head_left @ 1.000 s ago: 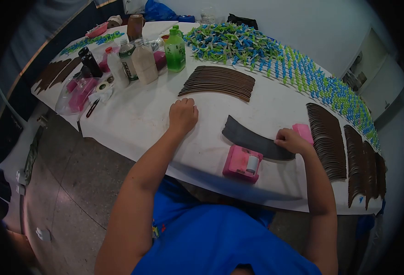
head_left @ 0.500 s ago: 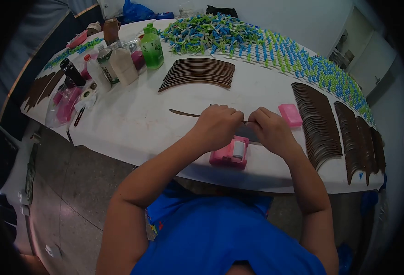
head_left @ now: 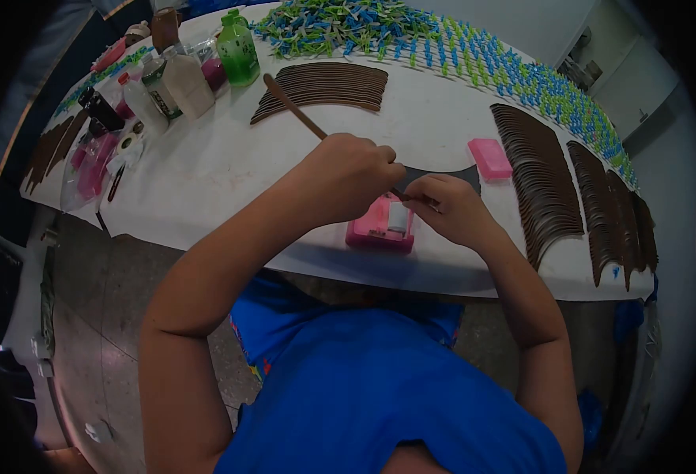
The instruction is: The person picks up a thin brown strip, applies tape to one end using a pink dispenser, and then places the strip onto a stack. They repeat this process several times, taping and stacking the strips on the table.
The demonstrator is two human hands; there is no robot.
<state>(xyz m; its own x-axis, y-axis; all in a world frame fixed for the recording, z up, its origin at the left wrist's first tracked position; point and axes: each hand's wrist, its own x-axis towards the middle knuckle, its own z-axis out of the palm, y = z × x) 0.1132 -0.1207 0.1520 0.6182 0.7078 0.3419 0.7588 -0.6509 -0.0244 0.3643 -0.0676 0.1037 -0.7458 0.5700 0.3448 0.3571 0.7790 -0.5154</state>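
A long, thin brown strip [head_left: 299,109] slants across the front of the table, its rounded far end sticking out up and left. My left hand [head_left: 353,175] is wrapped round its middle. At the near end, my right hand [head_left: 449,207] pinches the strip between thumb and fingers. Just below both hands stands a pink holder [head_left: 379,237] with a white roll [head_left: 398,217] in it. Behind my right hand lies a dark grey curved piece [head_left: 462,175], partly hidden. A pink block [head_left: 490,159] rests to the right of it.
Brown strips lie in a curved row [head_left: 324,87] behind my hands, and more rows [head_left: 537,182] fill the right side. Blue and green clips [head_left: 348,28] are heaped and lined up at the back. Bottles [head_left: 237,51] and a plastic bag [head_left: 87,178] crowd the left.
The strip has swung from nearly flat to a steep slant, its far end raised. My hands have come slightly nearer the pink holder. The view has shifted a little.
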